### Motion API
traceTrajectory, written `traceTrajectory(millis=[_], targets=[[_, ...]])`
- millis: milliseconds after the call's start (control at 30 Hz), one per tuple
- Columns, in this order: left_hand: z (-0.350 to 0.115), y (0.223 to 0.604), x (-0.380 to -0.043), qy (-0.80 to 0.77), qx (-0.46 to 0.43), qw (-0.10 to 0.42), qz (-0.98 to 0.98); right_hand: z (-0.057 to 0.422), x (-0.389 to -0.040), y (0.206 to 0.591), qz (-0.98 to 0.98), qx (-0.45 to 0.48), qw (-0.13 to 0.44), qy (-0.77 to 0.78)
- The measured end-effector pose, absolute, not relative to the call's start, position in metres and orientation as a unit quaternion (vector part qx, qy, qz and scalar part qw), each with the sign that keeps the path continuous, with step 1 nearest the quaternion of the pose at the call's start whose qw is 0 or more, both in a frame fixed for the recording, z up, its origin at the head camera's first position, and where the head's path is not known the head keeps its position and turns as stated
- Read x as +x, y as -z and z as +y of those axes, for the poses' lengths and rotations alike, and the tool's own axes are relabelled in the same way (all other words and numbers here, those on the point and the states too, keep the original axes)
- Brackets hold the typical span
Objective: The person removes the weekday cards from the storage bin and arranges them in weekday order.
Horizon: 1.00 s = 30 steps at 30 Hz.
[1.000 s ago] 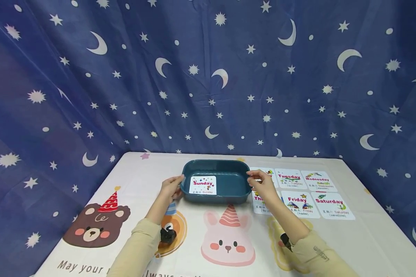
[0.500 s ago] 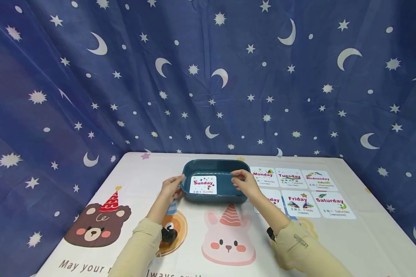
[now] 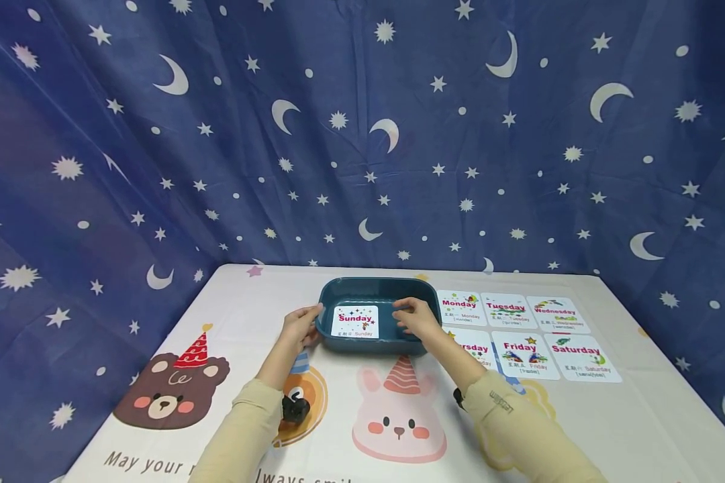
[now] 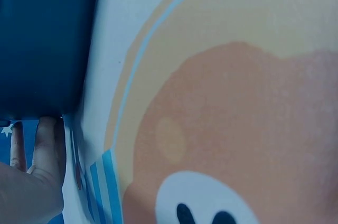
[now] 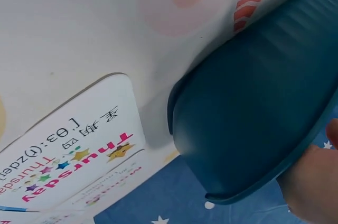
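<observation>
A dark teal basin point(image 3: 368, 345) stands near the table's far side. Inside it, on the left, lies a white "Sunday" card point(image 3: 355, 323). My left hand point(image 3: 299, 327) holds the basin's left rim; in the left wrist view its fingers point(image 4: 46, 147) meet the rim. My right hand point(image 3: 419, 319) reaches over the right rim, fingers loosely bent above the basin floor, with nothing visible in them. The right wrist view shows the basin's outer wall point(image 5: 259, 97) and part of that hand, its fingertips mostly hidden by the rim.
Right of the basin, weekday cards lie in two rows, among them the Monday card point(image 3: 461, 310), Friday card point(image 3: 525, 365) and Saturday card point(image 3: 583, 367). My right forearm partly covers the Thursday card point(image 3: 480, 345). A starry blue curtain point(image 3: 362, 168) hangs behind the table.
My right hand has left the basin's right rim and moved leftward over its inside, uncovering the Monday card. The left hand, basin and Sunday card have stayed in place.
</observation>
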<state>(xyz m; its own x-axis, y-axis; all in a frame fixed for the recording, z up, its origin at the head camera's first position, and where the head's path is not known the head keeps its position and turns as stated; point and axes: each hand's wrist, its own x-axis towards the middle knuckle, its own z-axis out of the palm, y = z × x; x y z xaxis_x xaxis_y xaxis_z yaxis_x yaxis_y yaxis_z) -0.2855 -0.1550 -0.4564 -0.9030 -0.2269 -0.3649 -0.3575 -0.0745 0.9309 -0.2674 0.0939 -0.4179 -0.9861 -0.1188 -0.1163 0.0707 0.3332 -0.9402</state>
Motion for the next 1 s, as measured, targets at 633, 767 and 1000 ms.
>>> traceTrajectory(millis=[633,767,1000], targets=[[-0.153,0.456,-0.286,-0.705,-0.203,0.044,0.678,0.071,-0.297,0.425,0.779,0.084,0.21,0.585],[-0.153,0.454,-0.285,-0.703,-0.202,0.045,0.681,0.068,-0.309,0.433,0.754,0.122,0.211,0.61],[-0.155,0.454,-0.283,-0.7,-0.207,0.048,0.682,0.063,-0.345,0.477,0.733,0.142,0.202,0.634]])
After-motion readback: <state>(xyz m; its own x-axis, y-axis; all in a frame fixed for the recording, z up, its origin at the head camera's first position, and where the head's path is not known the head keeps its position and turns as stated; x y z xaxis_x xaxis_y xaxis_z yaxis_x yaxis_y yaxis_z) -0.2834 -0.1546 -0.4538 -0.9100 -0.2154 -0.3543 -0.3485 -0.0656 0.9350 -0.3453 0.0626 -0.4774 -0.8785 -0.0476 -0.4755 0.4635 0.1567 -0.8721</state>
